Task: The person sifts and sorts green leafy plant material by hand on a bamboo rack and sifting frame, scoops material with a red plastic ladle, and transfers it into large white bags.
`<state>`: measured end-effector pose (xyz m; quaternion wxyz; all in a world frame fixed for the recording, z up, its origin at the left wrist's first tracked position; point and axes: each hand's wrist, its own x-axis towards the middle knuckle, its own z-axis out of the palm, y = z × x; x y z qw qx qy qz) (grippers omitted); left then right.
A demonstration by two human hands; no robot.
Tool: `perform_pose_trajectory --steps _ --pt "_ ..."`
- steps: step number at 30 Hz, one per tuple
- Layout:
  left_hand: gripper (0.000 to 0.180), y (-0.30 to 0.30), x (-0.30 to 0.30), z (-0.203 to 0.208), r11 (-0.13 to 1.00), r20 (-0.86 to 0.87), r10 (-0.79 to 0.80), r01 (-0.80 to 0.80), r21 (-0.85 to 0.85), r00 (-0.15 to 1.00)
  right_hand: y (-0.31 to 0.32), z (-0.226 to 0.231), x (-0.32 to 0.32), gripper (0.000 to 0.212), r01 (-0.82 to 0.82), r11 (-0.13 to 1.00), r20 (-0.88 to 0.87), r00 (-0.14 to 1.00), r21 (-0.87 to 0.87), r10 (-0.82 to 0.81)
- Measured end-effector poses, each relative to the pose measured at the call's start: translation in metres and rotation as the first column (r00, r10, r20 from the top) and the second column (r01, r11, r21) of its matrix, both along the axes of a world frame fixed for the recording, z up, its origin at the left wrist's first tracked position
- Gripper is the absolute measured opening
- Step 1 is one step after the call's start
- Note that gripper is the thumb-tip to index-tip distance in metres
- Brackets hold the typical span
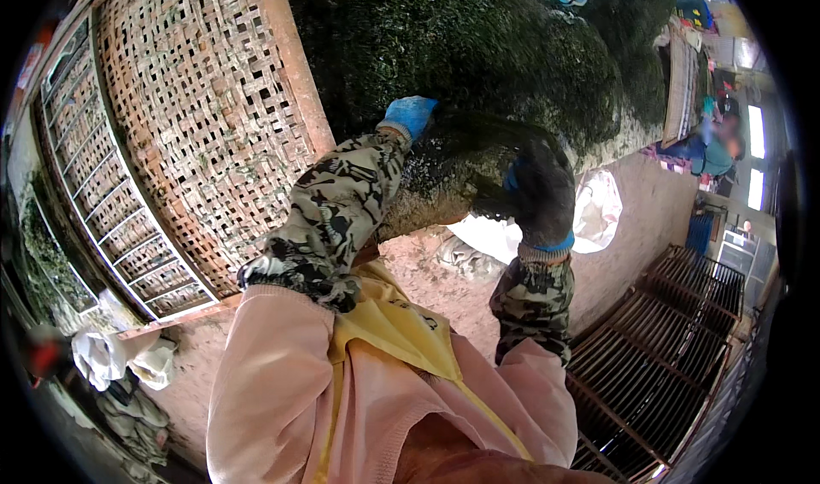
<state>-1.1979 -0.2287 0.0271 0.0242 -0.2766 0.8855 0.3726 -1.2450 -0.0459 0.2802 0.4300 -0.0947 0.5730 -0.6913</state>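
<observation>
A thick, wet mass of dark green seaweed-like strands (pixel 444 35) is heaped on the work surface in front of me. My left hand (pixel 409 117), in a blue glove, presses into its near edge with the fingers curled into the strands. At the right, my right hand (pixel 542 189) is closed at the same edge. Dark wet strands cover most of its blue glove, and its fingers are largely hidden. Between my hands, a darker clump (pixel 487 138) bulges over the surface's pale, stained edge (pixel 427 215).
A woven slatted panel (pixel 201 99) in a wooden frame lies at the left, with a white metal rack (pixel 128 215) along it. White sacks (pixel 101 357) sit at lower left; another (pixel 598 211) is beyond my right hand. A brown slatted frame (pixel 658 356) stands at right. Another person (pixel 717 146) is farther back.
</observation>
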Motion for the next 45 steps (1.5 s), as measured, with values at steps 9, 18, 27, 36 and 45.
perform_pose_trajectory --steps 9,18,27,36,45 --pt "0.017 0.011 -0.019 -0.019 0.999 0.021 0.019 -0.018 -0.052 1.000 0.063 0.053 -0.039 0.039 -0.190 0.862 -0.165 0.978 -0.469 0.126" --pt "0.021 0.018 -0.022 0.008 0.936 0.276 -0.145 0.222 -0.274 0.950 0.067 0.172 -0.069 0.043 0.314 0.891 -0.798 0.412 -0.329 -0.440" --pt "0.091 -0.021 0.014 0.101 0.797 0.219 -0.555 0.588 -0.135 0.803 0.036 0.209 -0.118 0.043 0.088 0.987 -0.823 0.545 -0.135 -0.161" --pt "0.058 -0.138 0.085 0.249 0.360 0.392 0.019 0.360 -0.861 0.920 -0.083 0.117 -0.098 0.034 -0.195 0.979 -0.521 0.842 -0.058 0.137" --pt "0.051 -0.012 0.113 0.138 0.319 -0.607 0.464 0.518 0.794 0.645 -0.115 0.084 0.001 0.028 -0.634 0.764 -0.284 0.716 0.117 0.638"
